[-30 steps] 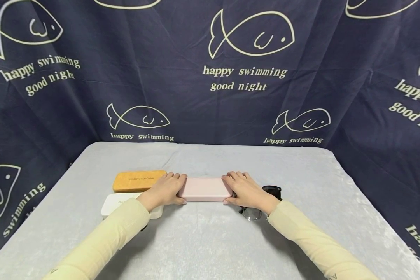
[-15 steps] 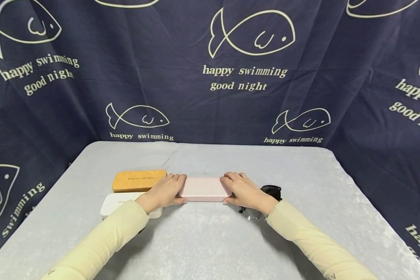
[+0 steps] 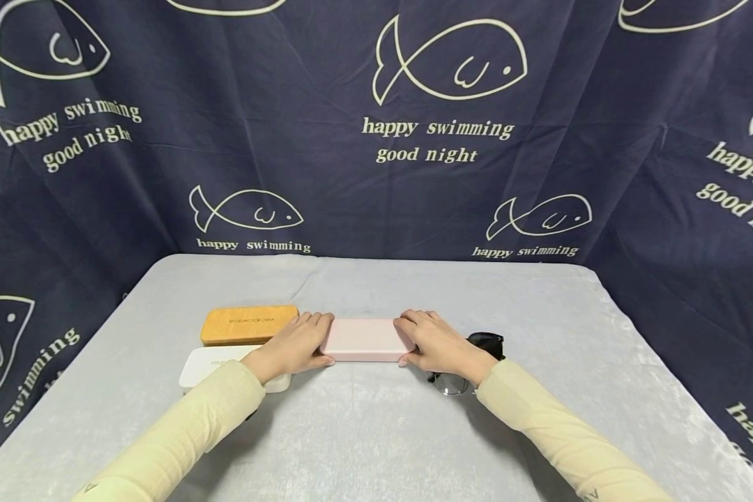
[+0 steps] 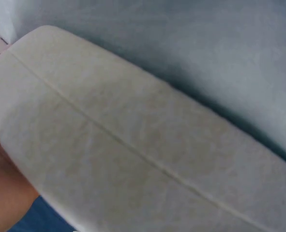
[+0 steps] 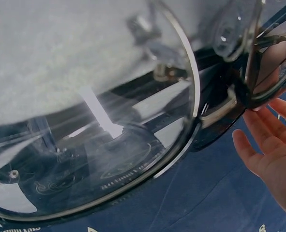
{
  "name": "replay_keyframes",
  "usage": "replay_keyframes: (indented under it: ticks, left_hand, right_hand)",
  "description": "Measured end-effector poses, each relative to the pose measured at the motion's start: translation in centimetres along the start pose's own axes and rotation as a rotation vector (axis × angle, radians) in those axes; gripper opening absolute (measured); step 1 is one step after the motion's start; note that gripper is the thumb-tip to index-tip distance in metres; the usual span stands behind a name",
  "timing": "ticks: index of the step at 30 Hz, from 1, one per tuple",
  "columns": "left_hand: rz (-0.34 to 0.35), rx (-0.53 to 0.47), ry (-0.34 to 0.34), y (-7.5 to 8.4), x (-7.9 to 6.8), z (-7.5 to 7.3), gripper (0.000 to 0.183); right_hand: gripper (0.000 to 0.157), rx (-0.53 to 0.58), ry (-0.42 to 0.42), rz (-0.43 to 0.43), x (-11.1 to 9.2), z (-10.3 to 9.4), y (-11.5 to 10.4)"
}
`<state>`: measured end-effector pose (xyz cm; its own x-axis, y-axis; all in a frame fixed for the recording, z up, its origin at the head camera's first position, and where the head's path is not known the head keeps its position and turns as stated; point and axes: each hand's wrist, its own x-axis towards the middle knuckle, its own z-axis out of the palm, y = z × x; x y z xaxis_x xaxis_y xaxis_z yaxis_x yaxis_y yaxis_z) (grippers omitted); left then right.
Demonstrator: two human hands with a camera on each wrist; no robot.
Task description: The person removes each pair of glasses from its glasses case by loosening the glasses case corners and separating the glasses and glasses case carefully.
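A pink glasses case [image 3: 369, 339] lies closed on the table in the head view, long side across. My left hand [image 3: 296, 343] grips its left end, fingers over the far edge and thumb at the near edge. At the right end my right hand [image 3: 440, 344] holds it the same way. Beside the right wrist lie dark sunglasses [image 3: 488, 343] and clear-lensed glasses [image 3: 450, 383], partly covered by hand and sleeve. Those clear-lensed glasses [image 5: 193, 82] loom large in the right wrist view. The left wrist view is mostly filled by a cream sleeve [image 4: 133, 140].
An orange glasses case [image 3: 247, 323] and a white glasses case [image 3: 201, 366] lie to the left, the white one partly hidden under the left forearm. Something dark peeks out below that sleeve. A navy fish-print curtain [image 3: 376, 209] surrounds the grey cloth-covered table [image 3: 376, 446].
My right hand has shifted very slightly left on the pink glasses case. The case and my left hand look practically still.
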<state>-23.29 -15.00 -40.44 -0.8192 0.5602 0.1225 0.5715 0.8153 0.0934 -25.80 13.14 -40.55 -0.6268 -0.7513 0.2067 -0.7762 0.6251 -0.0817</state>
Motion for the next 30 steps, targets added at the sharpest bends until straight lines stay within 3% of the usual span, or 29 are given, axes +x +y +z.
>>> replay_keyframes:
  ticks: [13,30]
  left_hand:
    - [0.011,0.016,0.023,-0.11,0.07,0.10,0.072]
    - [-0.031,-0.011,0.013,-0.01,0.22,0.05,0.073]
  right_hand:
    - [0.062,0.033,-0.002,-0.007,0.36,-0.35,0.06]
    - [0.048,0.041,-0.038,-0.026,0.76,-0.87,0.59]
